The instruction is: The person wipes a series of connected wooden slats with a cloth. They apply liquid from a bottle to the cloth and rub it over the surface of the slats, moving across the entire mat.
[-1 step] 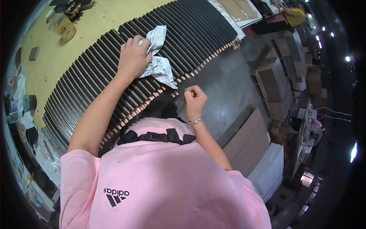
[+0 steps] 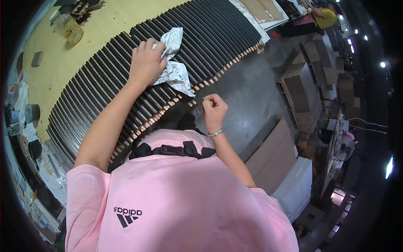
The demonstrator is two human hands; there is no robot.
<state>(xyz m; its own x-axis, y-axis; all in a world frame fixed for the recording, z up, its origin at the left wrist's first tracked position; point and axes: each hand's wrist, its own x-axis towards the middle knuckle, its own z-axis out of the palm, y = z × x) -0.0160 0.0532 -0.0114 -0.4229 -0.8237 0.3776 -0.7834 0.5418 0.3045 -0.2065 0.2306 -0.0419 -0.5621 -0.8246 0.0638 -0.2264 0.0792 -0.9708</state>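
Left hand [image 2: 147, 63] clamped on stained white cloth [image 2: 176, 74] atop black strips [image 2: 212, 40]; right hand [image 2: 215, 111] balled near their ends, contents unclear.

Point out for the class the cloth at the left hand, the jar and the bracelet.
Cloth [image 2: 175, 75]: head view, on its lower, spread-out part.
Jar [image 2: 69, 30]: head view, on the middle of its clear side.
Bracelet [image 2: 216, 133]: head view, on the middle of its visible band.

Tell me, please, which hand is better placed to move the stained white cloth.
Probably the left hand: it holds the cloth on long black strips; the right hand is apart from it.
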